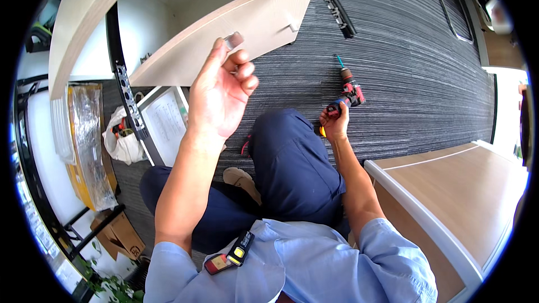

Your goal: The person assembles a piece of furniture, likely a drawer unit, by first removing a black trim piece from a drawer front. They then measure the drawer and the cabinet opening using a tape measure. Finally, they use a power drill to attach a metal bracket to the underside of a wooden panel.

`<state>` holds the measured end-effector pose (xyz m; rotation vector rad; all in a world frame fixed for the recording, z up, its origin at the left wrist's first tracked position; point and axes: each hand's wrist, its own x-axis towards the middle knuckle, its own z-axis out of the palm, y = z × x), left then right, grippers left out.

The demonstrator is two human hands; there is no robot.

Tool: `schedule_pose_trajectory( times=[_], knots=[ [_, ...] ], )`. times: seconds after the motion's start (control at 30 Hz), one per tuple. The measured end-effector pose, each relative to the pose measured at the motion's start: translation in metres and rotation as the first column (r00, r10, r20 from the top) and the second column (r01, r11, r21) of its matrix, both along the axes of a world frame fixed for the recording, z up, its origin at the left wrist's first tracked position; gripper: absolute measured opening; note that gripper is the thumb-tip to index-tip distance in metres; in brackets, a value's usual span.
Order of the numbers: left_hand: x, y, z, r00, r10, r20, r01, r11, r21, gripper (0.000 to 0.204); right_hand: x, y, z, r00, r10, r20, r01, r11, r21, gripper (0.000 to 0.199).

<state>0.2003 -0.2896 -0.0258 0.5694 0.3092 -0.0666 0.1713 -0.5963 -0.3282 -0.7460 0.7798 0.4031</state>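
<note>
My left hand (220, 92) is raised in front of a pale wood cabinet panel (252, 19), palm up. Its thumb and index finger pinch together and the other fingers curl in; something small may be between them, too small to make out. Down at the right, my right hand (336, 127) grips a red and black cordless drill (352, 92) by the lower end of its handle. The drill points away from me over the carpet, with a thin teal bit (340, 62) in its chuck.
Black drawer slides (128, 98) stick out from the cabinet, another slide (334, 5) at its right. A shallow white drawer (163, 123) with a paper sheet lies left of my knees. A wooden drawer unit (449, 191) stands right, a plastic-wrapped panel (87, 140) and cloth bag (124, 145) left.
</note>
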Motion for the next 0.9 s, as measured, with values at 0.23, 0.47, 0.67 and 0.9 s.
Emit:
schedule_pose_trajectory(
  times=[0.23, 0.47, 0.67, 0.9],
  knots=[
    [-0.001, -0.011, -0.019, 0.992, -0.005, -0.125, 0.011, 0.999, 0.047, 0.031, 0.002, 0.027, 0.042, 0.909, 0.314, -0.273, -0.372, 0.907, -0.195, 0.046],
    [0.000, -0.032, -0.022, 0.985, -0.080, -0.156, 0.082, 0.997, 0.007, 0.033, 0.054, 0.097, 0.247, 0.333, 0.795, 0.507, 0.234, 0.452, -0.861, 0.014],
    [-0.003, -0.036, -0.025, 0.989, -0.117, -0.090, 0.117, 0.993, -0.003, 0.035, 0.063, 0.109, 0.265, 0.141, 0.905, 0.401, 0.389, 0.322, -0.863, 0.021],
    [-0.008, -0.035, -0.028, 0.989, -0.088, -0.119, 0.095, 0.994, 0.055, 0.030, 0.055, 0.120, 0.262, 0.108, 0.910, 0.401, 0.389, 0.332, -0.859, 0.020]
  ],
)
